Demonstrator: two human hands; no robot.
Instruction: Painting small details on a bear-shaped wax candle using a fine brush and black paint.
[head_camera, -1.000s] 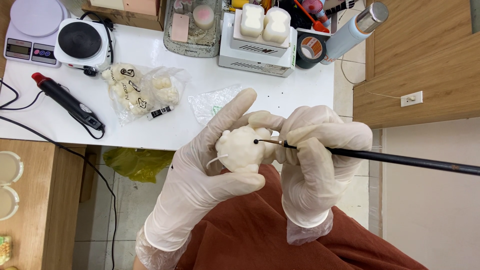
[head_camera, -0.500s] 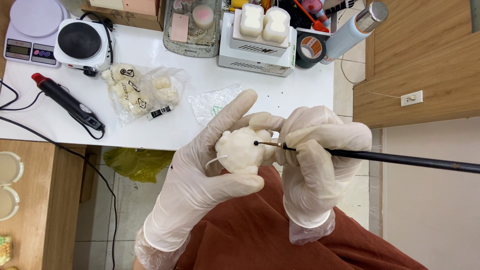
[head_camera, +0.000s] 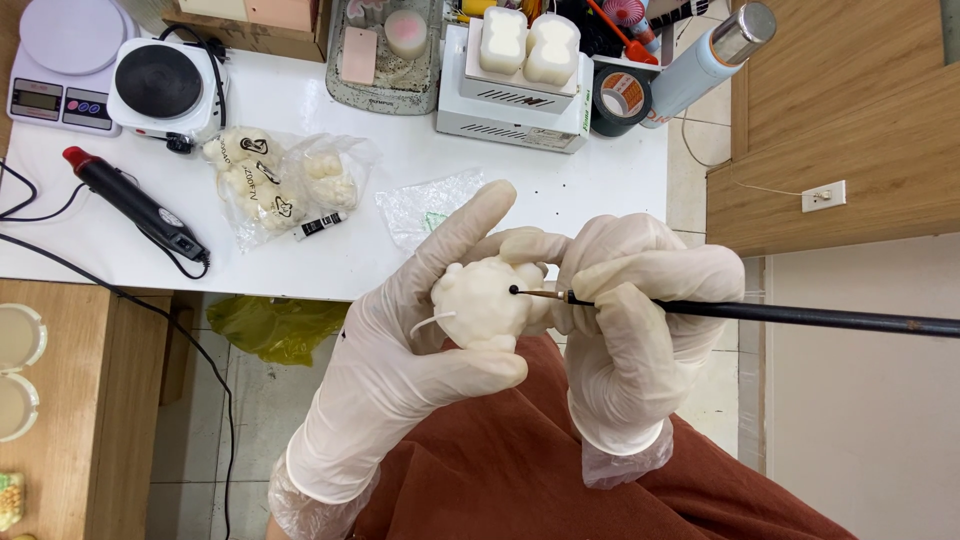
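Observation:
My left hand (head_camera: 400, 370), in a white glove, cradles a small cream-white figure (head_camera: 480, 300) shaped like an animal, with a wick-like string sticking out at its left. My gloved right hand (head_camera: 630, 320) grips a thin black brush (head_camera: 800, 317) whose long handle runs off to the right. The brush tip touches a small black dot on the figure's right side. Both hands hover above my lap, just in front of the white table's (head_camera: 560, 215) near edge.
On the table lie a clear bag of cream figures (head_camera: 275, 180), a black heat tool with red tip (head_camera: 130, 205), a small hot plate (head_camera: 160, 85), a scale (head_camera: 55, 60), a white box carrying two white figures (head_camera: 520, 70), tape roll (head_camera: 620, 100) and a spray can (head_camera: 710, 55).

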